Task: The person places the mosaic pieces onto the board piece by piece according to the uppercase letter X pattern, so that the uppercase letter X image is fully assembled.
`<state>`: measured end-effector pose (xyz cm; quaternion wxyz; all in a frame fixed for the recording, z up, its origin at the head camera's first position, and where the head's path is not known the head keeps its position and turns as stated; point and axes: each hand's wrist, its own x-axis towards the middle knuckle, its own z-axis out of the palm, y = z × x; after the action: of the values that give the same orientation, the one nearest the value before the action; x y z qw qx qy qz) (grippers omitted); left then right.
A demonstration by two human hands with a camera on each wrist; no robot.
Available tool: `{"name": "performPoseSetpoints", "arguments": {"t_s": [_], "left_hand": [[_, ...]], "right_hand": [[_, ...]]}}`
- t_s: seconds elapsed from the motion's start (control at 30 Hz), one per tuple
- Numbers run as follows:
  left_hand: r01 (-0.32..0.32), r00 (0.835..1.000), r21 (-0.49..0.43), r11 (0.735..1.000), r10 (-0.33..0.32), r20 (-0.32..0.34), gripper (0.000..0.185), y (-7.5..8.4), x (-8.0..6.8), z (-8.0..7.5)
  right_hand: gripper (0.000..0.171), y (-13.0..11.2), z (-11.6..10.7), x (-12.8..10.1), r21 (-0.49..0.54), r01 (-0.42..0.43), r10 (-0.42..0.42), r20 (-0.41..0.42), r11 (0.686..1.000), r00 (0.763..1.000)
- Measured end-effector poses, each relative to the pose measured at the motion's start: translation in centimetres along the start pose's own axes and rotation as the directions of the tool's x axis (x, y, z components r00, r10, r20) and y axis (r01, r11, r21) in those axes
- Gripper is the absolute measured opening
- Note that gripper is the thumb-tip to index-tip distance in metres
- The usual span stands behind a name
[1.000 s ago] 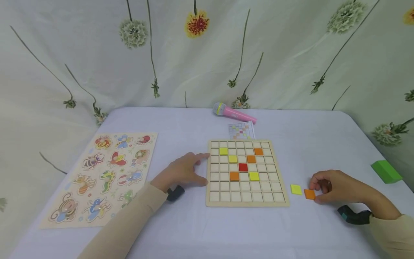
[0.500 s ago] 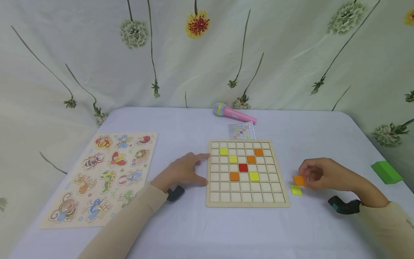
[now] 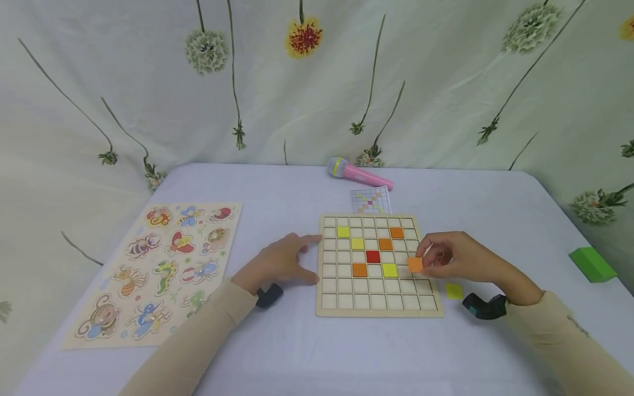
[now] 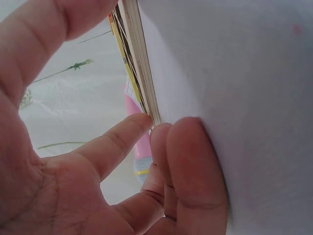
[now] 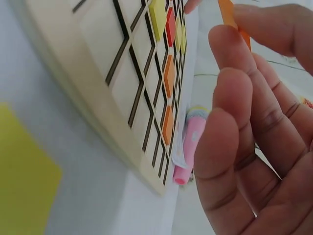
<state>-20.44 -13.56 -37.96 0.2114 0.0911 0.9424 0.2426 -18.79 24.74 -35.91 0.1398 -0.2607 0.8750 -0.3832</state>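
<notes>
A wooden grid board (image 3: 379, 312) lies flat with yellow, orange and red square tiles set in some of its cells. My right hand (image 3: 458, 258) pinches an orange tile (image 3: 415, 265) between thumb and index finger, over the board's right side. The right wrist view has the same tile (image 5: 228, 12) at its top, clear of the grid. With index finger and thumb spread, my left hand (image 3: 278, 259) touches the board's left edge; in the left wrist view a fingertip (image 4: 142, 121) meets that edge. A loose yellow tile (image 3: 454, 291) lies on the table right of the board.
Behind the board lie a printed pattern card (image 3: 370, 200) and a pink toy microphone (image 3: 364, 175). An insect puzzle board (image 3: 163, 275) is at the left. A green block (image 3: 592, 264) stands near the table's right edge.
My right hand has picked up the orange tile from the table beside the yellow one and carried it left over the board. The left hand stays at the board's edge.
</notes>
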Motion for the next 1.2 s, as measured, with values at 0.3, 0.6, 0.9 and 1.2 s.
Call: {"name": "performPoseSetpoints", "arguments": {"t_s": [0.3, 0.6, 0.9, 1.2], "left_hand": [[0.010, 1.000, 0.002, 1.000, -0.010, -0.005, 0.097, 0.1, 0.0, 0.1], [0.006, 1.000, 0.005, 1.000, -0.006, -0.004, 0.097, 0.0, 0.0, 0.1], [0.001, 1.000, 0.005, 1.000, -0.001, 0.006, 0.096, 0.1, -0.2, -0.1], [0.018, 1.000, 0.007, 1.000, -0.018, 0.001, 0.094, 0.3, -0.2, 0.0]], "right_hand": [[0.023, -1.0, 1.5, 1.9, 0.020, 0.010, -0.010, 0.037, 1.000, 0.999], [0.021, -2.3, 3.3, 3.8, 0.011, 0.049, -0.049, 0.043, 0.999, 0.998], [0.021, -3.3, 5.6, 5.2, 0.080, 0.036, -0.044, 0.098, 0.996, 0.994], [0.020, -4.2, 7.2, 6.3, 0.102, 0.062, -0.075, 0.133, 0.993, 0.988]]}}
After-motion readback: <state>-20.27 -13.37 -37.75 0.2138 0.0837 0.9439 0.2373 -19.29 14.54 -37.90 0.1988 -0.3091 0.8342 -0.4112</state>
